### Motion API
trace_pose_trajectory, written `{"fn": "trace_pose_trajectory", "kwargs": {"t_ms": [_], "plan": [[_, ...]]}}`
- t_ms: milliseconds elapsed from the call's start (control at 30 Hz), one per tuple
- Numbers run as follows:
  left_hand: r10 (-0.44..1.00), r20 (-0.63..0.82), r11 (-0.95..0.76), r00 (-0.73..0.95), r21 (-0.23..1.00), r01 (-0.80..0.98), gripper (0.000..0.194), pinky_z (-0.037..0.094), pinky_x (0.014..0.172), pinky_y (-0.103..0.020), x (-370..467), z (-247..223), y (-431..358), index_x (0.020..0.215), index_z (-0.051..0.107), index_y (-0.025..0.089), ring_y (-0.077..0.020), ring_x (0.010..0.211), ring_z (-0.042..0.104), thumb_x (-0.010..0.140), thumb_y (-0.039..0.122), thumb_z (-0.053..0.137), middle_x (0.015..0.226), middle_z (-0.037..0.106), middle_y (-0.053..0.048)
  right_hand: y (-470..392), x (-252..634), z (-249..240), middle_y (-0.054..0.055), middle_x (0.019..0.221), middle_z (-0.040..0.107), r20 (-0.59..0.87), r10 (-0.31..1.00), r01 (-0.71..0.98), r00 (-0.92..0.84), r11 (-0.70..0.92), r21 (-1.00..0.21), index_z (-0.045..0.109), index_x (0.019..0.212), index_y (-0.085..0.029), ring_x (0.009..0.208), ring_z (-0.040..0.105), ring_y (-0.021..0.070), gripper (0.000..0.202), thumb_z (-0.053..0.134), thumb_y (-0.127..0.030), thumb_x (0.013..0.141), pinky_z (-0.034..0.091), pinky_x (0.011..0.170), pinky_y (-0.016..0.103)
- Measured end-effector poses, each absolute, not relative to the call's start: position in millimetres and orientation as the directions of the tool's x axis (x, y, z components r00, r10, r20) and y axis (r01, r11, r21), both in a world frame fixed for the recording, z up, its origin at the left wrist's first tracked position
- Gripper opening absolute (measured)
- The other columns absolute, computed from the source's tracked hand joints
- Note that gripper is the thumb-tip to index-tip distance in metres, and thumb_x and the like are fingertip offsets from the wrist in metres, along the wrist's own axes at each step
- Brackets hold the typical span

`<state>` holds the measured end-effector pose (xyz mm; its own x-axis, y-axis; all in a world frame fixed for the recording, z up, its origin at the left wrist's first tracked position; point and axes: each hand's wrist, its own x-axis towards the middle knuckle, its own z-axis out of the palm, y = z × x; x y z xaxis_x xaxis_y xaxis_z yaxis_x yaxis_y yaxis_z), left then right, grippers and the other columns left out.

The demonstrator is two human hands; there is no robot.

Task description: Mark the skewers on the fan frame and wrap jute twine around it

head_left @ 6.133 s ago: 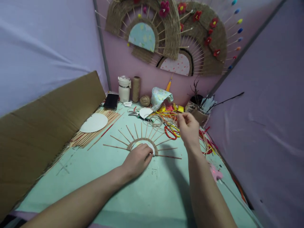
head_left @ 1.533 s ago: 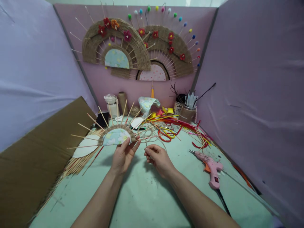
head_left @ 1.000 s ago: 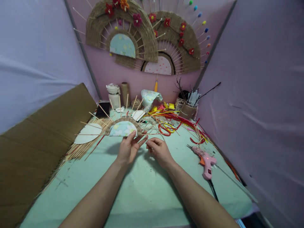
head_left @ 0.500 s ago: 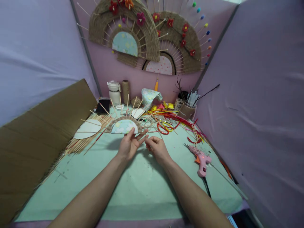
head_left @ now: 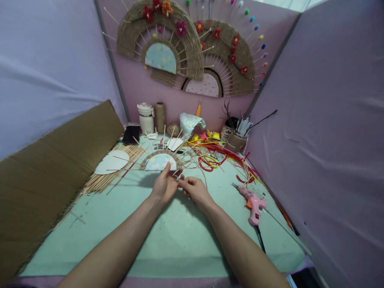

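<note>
A half-round piece [head_left: 160,162] with a pale blue flowered fabric centre, a twine-wrapped rim and thin sticks fanning outward is held above the table. My left hand [head_left: 165,187] grips its lower edge, thumb on the fabric and fingers behind. Close beside it on the right, my right hand [head_left: 194,191] is closed in a pinch near the left fingertips. What it pinches is too small to make out; it may be the end of a strand.
Thin sticks [head_left: 120,168] and a white oval [head_left: 112,162] lie left. A pink glue gun [head_left: 255,206] with its cord lies right. Behind are coloured pipe cleaners [head_left: 223,150], a jar [head_left: 146,119], twine spools [head_left: 160,117] and pots [head_left: 236,143]. Cardboard [head_left: 60,176] stands left.
The half-round piece has tilted slightly and shifted a little to the right in view. My right hand has moved slightly left and down, closer to the left palm.
</note>
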<state>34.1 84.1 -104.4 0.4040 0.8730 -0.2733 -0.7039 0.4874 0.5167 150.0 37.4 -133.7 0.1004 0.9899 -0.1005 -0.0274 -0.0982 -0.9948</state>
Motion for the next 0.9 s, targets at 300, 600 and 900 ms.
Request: {"fn": "trace_pose_trajectory", "kwargs": {"t_ms": [300, 600, 900], "plan": [[0.849, -0.235, 0.522, 0.473, 0.515, -0.68, 0.031, 0.027, 0.039, -0.017, 32, -101, 81, 0.07, 0.043, 0.019, -0.0064, 0.041, 0.035, 0.083, 0.038, 0.064, 0.055, 0.036, 0.007, 38, 145, -133, -0.006, 0.049, 0.048, -0.024, 0.997, 0.082, 0.069, -0.029, -0.996, 0.054, 0.055, -0.019, 0.047, 0.038, 0.0083, 0.029, 0.069, -0.038, 0.07, 0.027, 0.049, 0.023], [0.903, -0.179, 0.427, 0.391, 0.486, -0.763, 0.019, 0.029, 0.041, -0.019, 25, -95, 85, 0.074, 0.047, 0.019, -0.0073, 0.047, 0.04, 0.08, 0.019, 0.065, 0.062, 0.048, 0.005, -25, 202, -115, 0.007, 0.097, 0.068, 0.238, 0.888, 0.473, 0.394, 0.026, -0.88, 0.064, 0.1, -0.021, 0.086, 0.061, 0.0221, 0.028, 0.063, -0.039, 0.079, 0.045, 0.081, 0.035], [0.886, -0.146, 0.443, 0.439, 0.541, -0.714, 0.012, 0.03, 0.043, -0.019, 28, -93, 80, 0.076, 0.052, 0.018, -0.0084, 0.051, 0.042, 0.079, 0.019, 0.064, 0.068, 0.055, 0.001, -105, 278, -136, 0.015, 0.085, 0.063, 0.278, 0.625, 0.665, 0.729, -0.55, -0.505, 0.06, 0.086, -0.016, 0.082, 0.058, 0.0286, 0.042, 0.05, -0.057, 0.081, 0.042, 0.073, 0.038]]}}
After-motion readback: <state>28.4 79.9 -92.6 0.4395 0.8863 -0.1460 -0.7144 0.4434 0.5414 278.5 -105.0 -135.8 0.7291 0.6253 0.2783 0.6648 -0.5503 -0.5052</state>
